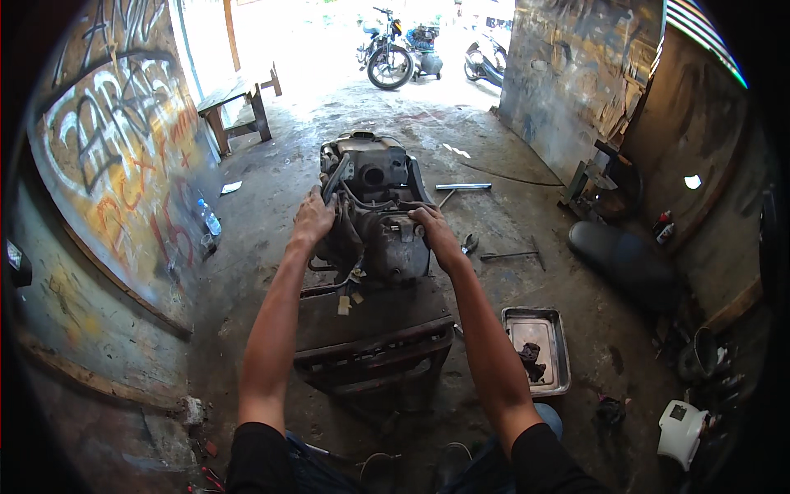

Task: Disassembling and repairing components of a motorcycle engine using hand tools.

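Note:
A dark, greasy motorcycle engine (393,247) rests on a low, dark stand (370,317) straight ahead of me. My left hand (313,217) is closed on the engine's left side, by a grey metal arm that slants upward. On the opposite side my right hand (434,229) grips the engine's upper right edge with bent fingers. Part of each hand's grip is hidden behind the fingers. A loose wire with pale connectors (344,305) hangs down at the engine's near left.
Right of the stand lie a T-handle wrench (514,255), an adjustable wrench (470,244) and a metal tray (564,354) with a dark rag. A black seat (621,255) sits farther right. Near the left wall stands a plastic bottle (210,218); a bench (234,107) is beyond.

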`<state>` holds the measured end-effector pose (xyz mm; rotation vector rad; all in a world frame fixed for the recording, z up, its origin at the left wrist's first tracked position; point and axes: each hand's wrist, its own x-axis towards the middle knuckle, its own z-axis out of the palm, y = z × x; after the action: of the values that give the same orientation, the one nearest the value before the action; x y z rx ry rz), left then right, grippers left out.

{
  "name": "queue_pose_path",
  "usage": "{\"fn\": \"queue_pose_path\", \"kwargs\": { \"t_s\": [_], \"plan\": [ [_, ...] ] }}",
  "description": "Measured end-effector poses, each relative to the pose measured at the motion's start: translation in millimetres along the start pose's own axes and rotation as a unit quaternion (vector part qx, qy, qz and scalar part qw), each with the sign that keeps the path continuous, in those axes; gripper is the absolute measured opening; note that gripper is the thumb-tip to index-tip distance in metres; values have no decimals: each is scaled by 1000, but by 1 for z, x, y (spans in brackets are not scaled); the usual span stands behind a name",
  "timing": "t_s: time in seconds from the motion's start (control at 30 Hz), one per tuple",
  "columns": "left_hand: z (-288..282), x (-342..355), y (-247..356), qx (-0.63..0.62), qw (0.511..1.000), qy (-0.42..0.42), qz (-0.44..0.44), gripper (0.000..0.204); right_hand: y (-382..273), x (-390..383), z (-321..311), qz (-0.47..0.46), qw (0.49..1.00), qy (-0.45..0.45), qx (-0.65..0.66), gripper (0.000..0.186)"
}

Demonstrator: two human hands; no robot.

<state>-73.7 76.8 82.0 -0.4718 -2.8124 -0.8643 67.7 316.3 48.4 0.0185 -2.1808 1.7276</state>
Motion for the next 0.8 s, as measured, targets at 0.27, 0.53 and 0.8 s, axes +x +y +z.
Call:
{"fn": "queue_pose_path", "kwargs": {
  "t_s": [0.27, 0.53, 0.8],
  "plan": [
    [6, -19, -23, -21, 999, 46, 7, 57, 4, -2, 15, -72, 996, 22, -40, 26],
    [12, -37, -55, -94, 994, 56, -26, 68, 3, -4, 28, -142, 968, -29, -203, 30],
    [10, -35, -52, -126, 990, 15, -59, 68, -25, 6, -6, 40, 982, -134, -128, 45]
  ]
}}
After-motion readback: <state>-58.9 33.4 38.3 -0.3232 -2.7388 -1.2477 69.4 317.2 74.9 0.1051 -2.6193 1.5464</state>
